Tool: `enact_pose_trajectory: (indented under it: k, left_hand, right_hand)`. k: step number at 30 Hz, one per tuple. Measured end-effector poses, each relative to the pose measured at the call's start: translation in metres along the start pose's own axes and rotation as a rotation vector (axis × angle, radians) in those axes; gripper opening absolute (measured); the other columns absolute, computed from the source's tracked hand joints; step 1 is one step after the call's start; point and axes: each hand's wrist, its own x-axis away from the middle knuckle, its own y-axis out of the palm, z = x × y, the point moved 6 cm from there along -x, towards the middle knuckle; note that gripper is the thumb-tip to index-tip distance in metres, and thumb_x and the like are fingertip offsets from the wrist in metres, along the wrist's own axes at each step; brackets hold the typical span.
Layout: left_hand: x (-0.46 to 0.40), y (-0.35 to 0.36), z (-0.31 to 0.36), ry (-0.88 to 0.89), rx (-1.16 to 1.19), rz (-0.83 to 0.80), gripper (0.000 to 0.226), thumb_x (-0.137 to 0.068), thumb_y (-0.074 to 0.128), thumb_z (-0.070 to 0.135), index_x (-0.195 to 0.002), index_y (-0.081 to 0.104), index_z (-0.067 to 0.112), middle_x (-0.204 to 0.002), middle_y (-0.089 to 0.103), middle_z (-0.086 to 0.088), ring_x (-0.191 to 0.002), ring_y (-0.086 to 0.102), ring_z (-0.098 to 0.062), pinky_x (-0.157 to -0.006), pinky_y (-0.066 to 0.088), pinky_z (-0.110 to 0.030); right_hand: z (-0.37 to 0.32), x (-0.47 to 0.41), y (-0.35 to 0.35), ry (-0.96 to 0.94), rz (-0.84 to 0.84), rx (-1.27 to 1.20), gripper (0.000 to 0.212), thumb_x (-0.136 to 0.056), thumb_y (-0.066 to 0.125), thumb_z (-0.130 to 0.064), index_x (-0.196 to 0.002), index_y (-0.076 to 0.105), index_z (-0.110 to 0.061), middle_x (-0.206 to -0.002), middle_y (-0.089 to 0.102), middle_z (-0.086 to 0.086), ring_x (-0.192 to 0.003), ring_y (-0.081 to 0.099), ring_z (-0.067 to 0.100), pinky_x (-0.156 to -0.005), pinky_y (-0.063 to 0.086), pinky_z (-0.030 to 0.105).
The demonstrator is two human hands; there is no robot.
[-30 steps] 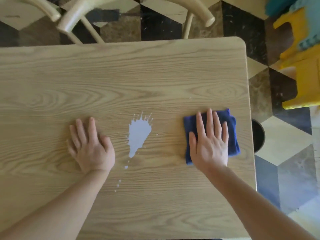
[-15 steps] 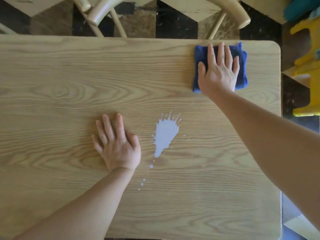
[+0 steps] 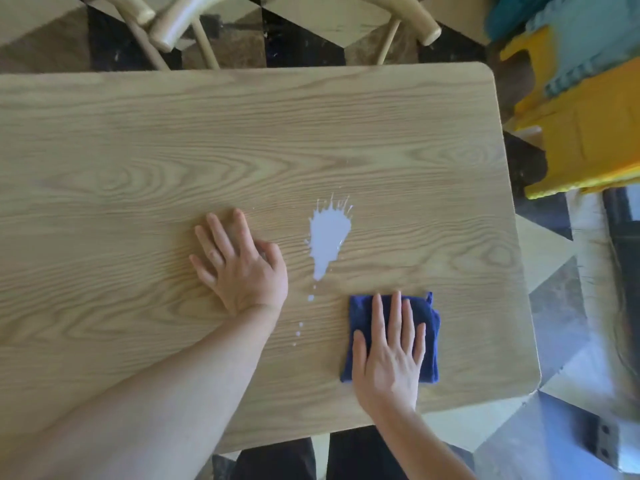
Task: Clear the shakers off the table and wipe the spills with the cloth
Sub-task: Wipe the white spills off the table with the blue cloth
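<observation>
A white spill with small drops trailing toward me lies in the middle of the light wooden table. My right hand presses flat on a folded blue cloth near the table's front right corner, just right of and below the spill. The cloth does not touch the spill. My left hand rests flat on the tabletop left of the spill, fingers spread, holding nothing. No shakers are in view.
A pale wooden chair stands beyond the table's far edge. A yellow and teal plastic object sits on the patterned floor to the right. My dark-trousered legs show below the near edge.
My right hand slid the cloth from the far right corner back toward me, to the near right side beside the spill. The left hand stayed flat by the spill.
</observation>
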Motion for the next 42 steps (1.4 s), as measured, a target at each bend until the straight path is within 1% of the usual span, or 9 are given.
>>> enact_pose_trajectory:
  k: [6, 9, 12, 18, 21, 27, 32, 37, 42]
  left_hand:
    - [0.0, -0.001, -0.001, 0.001, -0.001, 0.001, 0.063, -0.09, 0.038, 0.034, -0.153, 0.028, 0.03, -0.165, 0.016, -0.006, -0.153, 0.008, -0.028, -0.119, 0.009, -0.059]
    - [0.0, 0.001, -0.001, 0.003, -0.025, 0.013, 0.064, -0.09, 0.038, 0.035, -0.153, 0.028, 0.029, -0.165, 0.017, -0.007, -0.153, 0.009, -0.028, -0.12, 0.009, -0.058]
    - [-0.002, 0.003, 0.0, 0.003, -0.066, 0.021, 0.065, -0.089, 0.04, 0.034, -0.153, 0.03, 0.028, -0.164, 0.018, -0.008, -0.153, 0.011, -0.029, -0.119, 0.011, -0.057]
    - [-0.002, 0.006, -0.003, -0.004, -0.08, -0.014, 0.068, -0.087, 0.039, 0.04, -0.153, 0.028, 0.029, -0.165, 0.014, -0.007, -0.153, 0.007, -0.029, -0.119, 0.012, -0.059]
    - [-0.002, 0.007, -0.004, -0.019, -0.081, -0.004, 0.065, -0.089, 0.038, 0.04, -0.153, 0.028, 0.031, -0.165, 0.015, -0.006, -0.153, 0.008, -0.027, -0.119, 0.013, -0.058]
    - [-0.001, 0.005, -0.002, -0.021, -0.082, 0.047, 0.06, -0.091, 0.037, 0.038, -0.151, 0.033, 0.031, -0.164, 0.021, -0.007, -0.153, 0.012, -0.027, -0.119, 0.014, -0.057]
    - [-0.001, 0.003, 0.003, -0.05, -0.078, 0.057, 0.056, -0.093, 0.034, 0.038, -0.149, 0.037, 0.033, -0.163, 0.024, -0.003, -0.152, 0.015, -0.024, -0.12, 0.014, -0.054]
    - [-0.003, 0.003, -0.005, -0.061, -0.071, 0.072, 0.055, -0.093, 0.035, 0.037, -0.149, 0.036, 0.037, -0.163, 0.024, 0.0, -0.152, 0.015, -0.023, -0.121, 0.014, -0.052]
    - [-0.003, 0.004, -0.001, -0.042, -0.076, 0.05, 0.056, -0.093, 0.032, 0.039, -0.149, 0.034, 0.036, -0.163, 0.022, -0.001, -0.153, 0.014, -0.023, -0.121, 0.012, -0.051]
  right_hand:
    - [0.006, 0.033, 0.018, 0.063, -0.032, 0.008, 0.069, -0.094, 0.037, -0.047, -0.157, 0.021, -0.026, -0.166, 0.013, 0.004, -0.15, 0.022, 0.027, -0.122, 0.011, 0.05]
    - [0.004, 0.016, 0.007, 0.036, -0.009, -0.018, 0.068, -0.093, 0.036, -0.047, -0.157, 0.023, -0.026, -0.166, 0.015, 0.005, -0.15, 0.022, 0.029, -0.121, 0.013, 0.052]
    - [0.0, -0.062, -0.021, -0.012, 0.033, -0.022, 0.066, -0.094, 0.033, -0.047, -0.156, 0.027, -0.023, -0.166, 0.016, 0.007, -0.152, 0.015, 0.028, -0.121, 0.012, 0.053]
    - [-0.036, -0.283, -0.096, 0.087, 0.229, -0.074, 0.065, -0.098, 0.032, -0.046, -0.158, 0.02, -0.022, -0.167, 0.01, 0.009, -0.154, 0.008, 0.025, -0.123, 0.004, 0.052]
    - [-0.086, -0.322, -0.103, 0.101, 0.225, -0.088, 0.069, -0.098, 0.031, -0.05, -0.159, 0.017, -0.02, -0.167, 0.007, 0.012, -0.154, 0.003, 0.026, -0.123, 0.001, 0.052]
    - [-0.23, -0.303, -0.08, -0.194, 0.173, -0.063, 0.073, -0.098, 0.028, -0.055, -0.159, 0.014, -0.016, -0.167, 0.005, 0.014, -0.154, -0.002, 0.03, -0.122, -0.005, 0.054]
    - [-0.318, -0.265, -0.055, -0.587, 0.131, -0.033, 0.071, -0.099, 0.031, -0.054, -0.158, 0.022, -0.016, -0.166, 0.013, 0.015, -0.154, 0.005, 0.03, -0.123, -0.004, 0.053]
    - [-0.302, -0.278, -0.065, -0.722, 0.112, -0.021, 0.072, -0.093, 0.036, -0.06, -0.156, 0.027, -0.026, -0.166, 0.018, 0.005, -0.153, 0.011, 0.024, -0.123, 0.0, 0.046]
    - [-0.198, -0.319, -0.093, -0.471, 0.175, -0.028, 0.071, -0.095, 0.029, -0.062, -0.156, 0.025, -0.027, -0.166, 0.018, 0.003, -0.153, 0.012, 0.024, -0.125, 0.004, 0.047]
